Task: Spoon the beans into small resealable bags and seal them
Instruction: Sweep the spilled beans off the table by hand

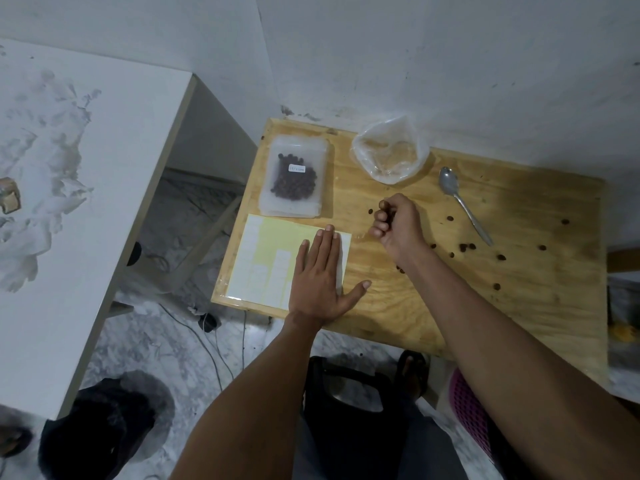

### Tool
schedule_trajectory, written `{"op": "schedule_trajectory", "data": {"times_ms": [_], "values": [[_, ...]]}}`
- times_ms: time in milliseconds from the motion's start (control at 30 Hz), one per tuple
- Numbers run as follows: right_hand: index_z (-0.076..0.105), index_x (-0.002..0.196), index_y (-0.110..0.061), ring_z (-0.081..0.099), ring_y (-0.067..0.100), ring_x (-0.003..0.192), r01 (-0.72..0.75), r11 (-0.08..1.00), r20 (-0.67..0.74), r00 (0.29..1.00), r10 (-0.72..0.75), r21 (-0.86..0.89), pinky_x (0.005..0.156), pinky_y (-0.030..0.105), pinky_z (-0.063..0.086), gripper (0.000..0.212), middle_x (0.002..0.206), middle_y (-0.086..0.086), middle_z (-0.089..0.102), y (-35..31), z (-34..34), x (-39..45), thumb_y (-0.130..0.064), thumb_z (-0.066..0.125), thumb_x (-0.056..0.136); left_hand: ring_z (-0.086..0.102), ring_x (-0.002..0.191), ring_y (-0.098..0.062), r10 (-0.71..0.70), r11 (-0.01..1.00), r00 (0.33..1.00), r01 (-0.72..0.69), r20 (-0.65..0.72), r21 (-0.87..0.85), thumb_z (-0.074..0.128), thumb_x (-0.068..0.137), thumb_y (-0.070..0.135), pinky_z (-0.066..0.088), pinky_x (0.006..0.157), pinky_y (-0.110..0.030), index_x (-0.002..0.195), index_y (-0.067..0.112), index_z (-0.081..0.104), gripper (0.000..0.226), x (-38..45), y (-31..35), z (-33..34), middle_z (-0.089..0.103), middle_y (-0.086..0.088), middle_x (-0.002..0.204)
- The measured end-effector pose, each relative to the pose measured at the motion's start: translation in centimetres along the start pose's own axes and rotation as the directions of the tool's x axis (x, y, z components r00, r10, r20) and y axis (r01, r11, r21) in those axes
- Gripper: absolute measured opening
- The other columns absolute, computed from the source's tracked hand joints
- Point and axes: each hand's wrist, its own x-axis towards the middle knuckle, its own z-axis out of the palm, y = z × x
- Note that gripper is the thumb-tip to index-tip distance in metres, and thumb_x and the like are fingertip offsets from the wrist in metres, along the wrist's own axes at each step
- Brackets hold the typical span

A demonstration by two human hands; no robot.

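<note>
Tabletop [398,306] — beans [464,247] beside right hand [394,221]

Small wooden table [398,306], pale plywood top, set against a white wall. On it, far left: stack of frosted resealable bags [294,178], top one holding dark beans and bearing a white label. Just in front of the stack: yellow sheet of white labels [270,258]. Far centre: crumpled clear plastic bag [390,150]. Right of that: metal spoon [464,204], lying flat, bowl toward the wall. Loose beans [464,247] scattered over the centre and right
</note>
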Motion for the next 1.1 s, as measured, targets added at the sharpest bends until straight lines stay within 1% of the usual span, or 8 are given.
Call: {"op": "schedule_trajectory", "data": {"times_ms": [167, 300, 367, 433, 567, 767, 1000, 1100], "values": [[0.053, 0.074, -0.008, 0.034, 0.015, 0.047, -0.073, 0.976, 0.088, 0.995, 0.056, 0.205, 0.046, 0.025, 0.031, 0.024, 0.059, 0.005, 0.047, -0.6, -0.2, -0.3, -0.013, 0.035, 0.088, 0.008, 0.157, -0.025, 0.000, 1.000, 1.000, 0.000, 0.002, -0.004, 0.048, 0.090, 0.073, 0.016, 0.124, -0.051, 0.158, 0.001, 0.022, 0.102, 0.0, 0.0, 0.0, 0.013, -0.014, 0.168], [0.056, 0.064, -0.007, 0.030, 0.014, 0.050, 0.146, 0.944, -0.040, 0.986, -0.164, -0.296, 0.046, 0.027, 0.027, 0.019, 0.054, 0.000, 0.039, -0.6, -0.5, 0.2, -0.010, 0.053, 0.083, 0.008, 0.157, -0.025, 0.003, 1.000, 1.000, -0.003, -0.006, -0.003, 0.048, 0.090, 0.073, 0.016, 0.124, -0.051, 0.158, 0.001, 0.022, 0.102, 0.0, 0.0, 0.0, 0.013, -0.014, 0.168], [0.058, 0.058, -0.003, 0.041, 0.015, 0.050, 0.358, 0.625, 0.044, 0.887, -0.460, -0.694, 0.051, 0.028, 0.036, 0.028, 0.048, 0.002, 0.045, 0.1, -1.2, 0.7, -0.015, 0.064, 0.083, 0.009, 0.157, -0.025, 0.005, 1.000, 1.000, -0.005, -0.011, -0.008, 0.049, 0.090, 0.073, 0.017, 0.124, -0.052, 0.158, 0.001, 0.023, 0.102, 0.0, 0.0, 0.0, 0.014, -0.014, 0.168], [0.065, 0.063, -0.008, 0.054, 0.015, 0.052, 0.430, 0.303, 0.173, 0.772, -0.611, -0.850, 0.057, 0.027, 0.044, 0.033, 0.052, 0.001, 0.059, 0.9, -1.7, 1.4, -0.029, 0.071, 0.086, 0.011, 0.157, -0.026, 0.008, 1.000, 1.000, -0.008, -0.028, -0.012, 0.052, 0.089, 0.072, 0.019, 0.123, -0.053, 0.157, 0.001, 0.025, 0.102, 0.0, 0.1, 0.1, 0.016, -0.015, 0.167], [0.071, 0.079, -0.010, 0.063, 0.019, 0.066, 0.419, 0.091, 0.264, 0.712, -0.650, -0.903, 0.067, 0.031, 0.050, 0.027, 0.069, 0.001, 0.068, 1.1, -1.4, 2.0, -0.035, 0.072, 0.090, 0.013, 0.156, -0.027, 0.009, 1.000, 0.999, -0.010, -0.037, -0.007, 0.053, 0.088, 0.072, 0.021, 0.122, -0.054, 0.156, 0.000, 0.027, 0.102, 0.0, 0.0, 0.2, 0.018, -0.015, 0.167], [0.074, 0.107, -0.009, 0.070, 0.027, 0.088, 0.371, 0.017, 0.276, 0.720, -0.637, -0.929, 0.080, 0.035, 0.055, 0.027, 0.095, 0.012, 0.076, 1.4, -1.9, 2.6, -0.030, 0.072, 0.090, 0.013, 0.156, -0.027, 0.014, 1.000, 0.999, -0.014, -0.036, 0.001, 0.052, 0.089, 0.071, 0.020, 0.123, -0.053, 0.156, 0.000, 0.027, 0.101, 0.0, 0.0, 0.2, 0.018, -0.016, 0.167], [0.073, 0.092, -0.005, 0.069, 0.029, 0.079, 0.408, -0.119, 0.391, 0.690, -0.610, -0.905, 0.072, 0.038, 0.054, 0.019, 0.087, 0.010, 0.075, 2.1, -2.0, 2.9, -0.021, 0.063, 0.095, 0.016, 0.156, -0.028, 0.016, 1.000, 0.998, -0.016, -0.057, 0.008, 0.055, 0.088, 0.071, 0.022, 0.122, -0.053, 0.155, -0.001, 0.029, 0.101, 0.0, -0.1, 0.3, 0.021, -0.017, 0.166], [0.073, 0.084, -0.005, 0.065, 0.022, 0.070, 0.393, 0.073, 0.251, 0.708, -0.660, -0.917, 0.070, 0.034, 0.053, 0.017, 0.076, 0.007, 0.072, 1.9, -1.4, 2.6, -0.019, 0.064, 0.090, 0.016, 0.156, -0.027, 0.017, 1.000, 0.998, -0.017, -0.056, 0.015, 0.054, 0.088, 0.071, 0.021, 0.123, -0.053, 0.155, -0.001, 0.030, 0.101, 0.0, 0.0, 0.3, 0.021, -0.017, 0.166]]}}
